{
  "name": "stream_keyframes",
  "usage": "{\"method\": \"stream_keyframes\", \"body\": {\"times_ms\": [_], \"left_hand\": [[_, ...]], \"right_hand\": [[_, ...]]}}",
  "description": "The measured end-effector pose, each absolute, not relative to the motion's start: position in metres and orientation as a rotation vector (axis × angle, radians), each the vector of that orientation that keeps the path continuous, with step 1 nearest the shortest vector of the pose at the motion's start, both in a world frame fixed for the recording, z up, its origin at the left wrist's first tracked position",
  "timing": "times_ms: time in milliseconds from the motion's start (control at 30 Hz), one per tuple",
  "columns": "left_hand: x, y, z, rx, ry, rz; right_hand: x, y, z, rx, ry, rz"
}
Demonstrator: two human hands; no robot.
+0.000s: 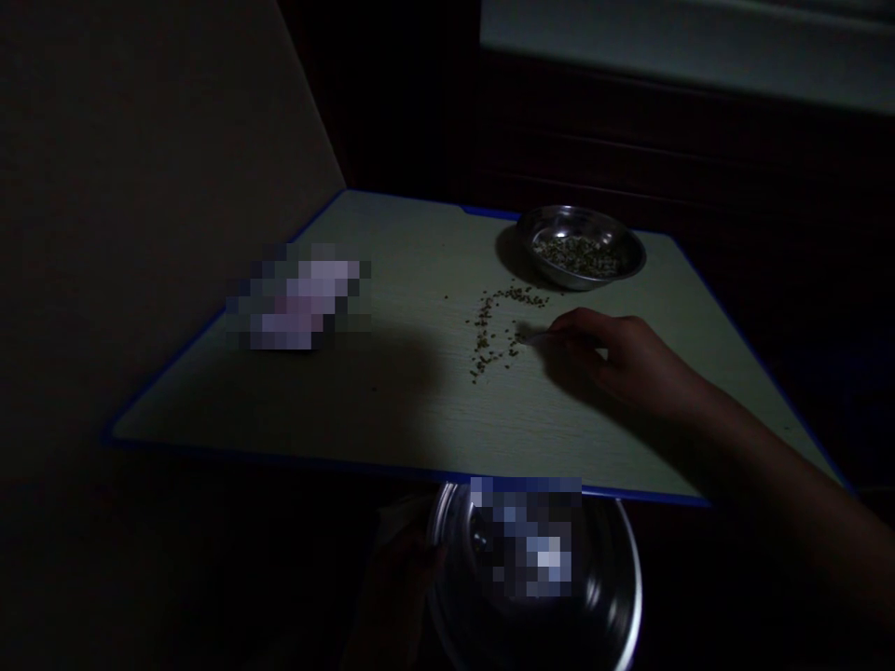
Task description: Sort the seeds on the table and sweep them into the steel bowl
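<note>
My right hand [622, 359] reaches over the table from the right, fingers pinched on a thin, pale, flat tool [535, 338] whose exact kind I cannot make out. The tool's tip touches a loose patch of small dark seeds [482, 340] scattered on the tabletop. Below the near edge, my left hand [412, 559] grips the left rim of a large shiny metal bowl [633, 596], in deep shadow. Part of that bowl's inside is blurred out. Behind the seeds stands a smaller metal bowl [570, 219] holding many similar seeds [577, 253].
The pale table [392, 252] has a blue edge. A blurred-out flat object [300, 303], white and pinkish, lies at its left side. A plain wall [154, 168] rises at the left, and dark furniture [664, 149] stands behind. The scene is dim.
</note>
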State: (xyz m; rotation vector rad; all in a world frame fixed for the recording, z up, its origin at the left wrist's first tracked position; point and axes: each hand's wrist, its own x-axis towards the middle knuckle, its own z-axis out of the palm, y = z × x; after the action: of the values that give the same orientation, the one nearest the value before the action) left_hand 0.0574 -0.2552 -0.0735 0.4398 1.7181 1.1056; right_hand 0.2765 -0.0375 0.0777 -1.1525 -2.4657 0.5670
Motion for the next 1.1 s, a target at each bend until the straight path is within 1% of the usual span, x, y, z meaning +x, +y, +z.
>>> {"method": "stream_keyframes", "body": {"times_ms": [133,267,467,800,900,1100], "left_hand": [[0.055,-0.26,-0.078,0.497,1.708,1.029],[0.055,-0.258,-0.073,0.412,1.648,1.063],[0.058,-0.257,-0.067,0.252,1.687,1.121],[0.057,-0.253,-0.068,0.315,1.592,1.113],[0.058,-0.253,-0.068,0.241,1.686,1.114],[0.058,-0.258,-0.073,0.344,1.724,1.097]], "right_hand": [[0.274,-0.046,0.082,-1.126,-2.494,0.621],[0.271,-0.051,0.084,-1.128,-2.52,0.648],[0.272,-0.048,0.082,-1.057,-2.515,0.642],[0.267,-0.047,0.083,-0.952,-2.483,0.736],[0.269,-0.049,0.084,-0.94,-2.487,0.782],[0.275,-0.054,0.089,-0.885,-2.527,0.864]]}}
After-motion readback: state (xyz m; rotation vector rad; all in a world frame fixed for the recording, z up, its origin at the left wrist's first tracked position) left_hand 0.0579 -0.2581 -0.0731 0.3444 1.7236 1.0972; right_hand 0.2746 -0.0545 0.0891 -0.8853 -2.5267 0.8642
